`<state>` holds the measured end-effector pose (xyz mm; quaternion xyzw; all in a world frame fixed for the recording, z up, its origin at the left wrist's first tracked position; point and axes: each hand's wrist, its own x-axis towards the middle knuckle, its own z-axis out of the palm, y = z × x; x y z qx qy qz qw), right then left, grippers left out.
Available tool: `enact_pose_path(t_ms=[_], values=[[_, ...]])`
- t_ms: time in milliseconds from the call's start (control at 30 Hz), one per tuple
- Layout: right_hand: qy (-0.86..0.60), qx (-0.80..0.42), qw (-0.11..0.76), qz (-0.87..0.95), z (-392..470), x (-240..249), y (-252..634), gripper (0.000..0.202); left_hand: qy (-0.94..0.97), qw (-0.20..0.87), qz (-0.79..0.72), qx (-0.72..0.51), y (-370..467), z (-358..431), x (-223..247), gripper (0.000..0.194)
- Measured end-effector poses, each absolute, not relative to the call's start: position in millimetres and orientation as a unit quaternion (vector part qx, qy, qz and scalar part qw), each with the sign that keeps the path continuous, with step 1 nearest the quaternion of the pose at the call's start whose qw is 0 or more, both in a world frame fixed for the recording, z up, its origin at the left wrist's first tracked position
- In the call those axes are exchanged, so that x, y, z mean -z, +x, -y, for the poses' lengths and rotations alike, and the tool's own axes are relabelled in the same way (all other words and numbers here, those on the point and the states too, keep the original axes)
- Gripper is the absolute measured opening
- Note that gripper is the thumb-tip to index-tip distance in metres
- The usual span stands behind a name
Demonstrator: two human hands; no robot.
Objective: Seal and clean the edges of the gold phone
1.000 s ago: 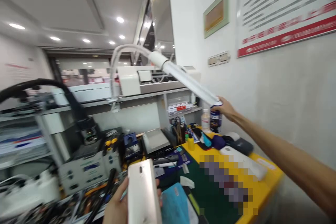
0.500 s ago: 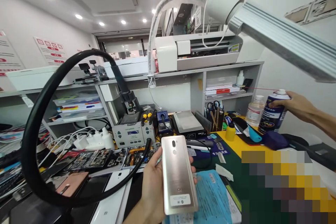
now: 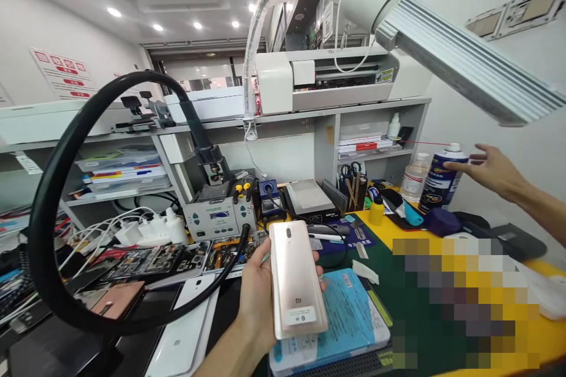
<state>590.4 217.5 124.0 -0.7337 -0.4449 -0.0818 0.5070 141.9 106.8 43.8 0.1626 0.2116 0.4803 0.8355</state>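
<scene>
A gold phone (image 3: 297, 277) is held back side up in my left hand (image 3: 256, 297), with the thumb along its left edge and fingertips showing at its right edge. Beneath and behind it lies a blue and white packet (image 3: 354, 312). At the right, my right hand (image 3: 490, 171) is beside a dark blue spray can (image 3: 442, 179) with a white top and a thin red straw. The fingers are spread, and one fingertip is at the can's upper part.
A thick black hose (image 3: 44, 235) loops over the left side. White phones (image 3: 179, 330) and circuit boards lie at the left. Behind stand a grey soldering station (image 3: 212, 218) and a flat heating plate (image 3: 309, 197). A yellow bottle (image 3: 376, 212) and clear bottle (image 3: 413, 179) stand right.
My right hand has loosened from around the spray can, and its fingers have spread. The phone stays in my left hand, tilted slightly differently. The view has shifted a little.
</scene>
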Motion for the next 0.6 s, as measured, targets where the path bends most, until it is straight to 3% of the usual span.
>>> enact_pose_path(t_ms=[67,233,333,400,600], values=[[-0.726,0.106,0.518,0.44,-199,-120,582,0.072,0.164,0.827,-0.255,-0.474,142,-108,-41,0.053],[-0.703,0.058,0.498,0.505,-126,-89,528,0.028,0.179,0.79,-0.392,-0.436,144,-113,-28,0.054],[-0.643,-0.107,0.369,0.663,-87,-62,481,0.029,0.198,0.757,-0.435,-0.446,147,-114,-25,0.044],[-0.625,-0.134,0.31,0.704,-77,-45,454,0.028,0.216,0.725,-0.465,-0.46,148,-114,-26,0.032],[-0.626,-0.15,0.274,0.715,-108,-13,418,0.02,0.278,0.658,-0.521,-0.467,143,-122,-33,0.013]])
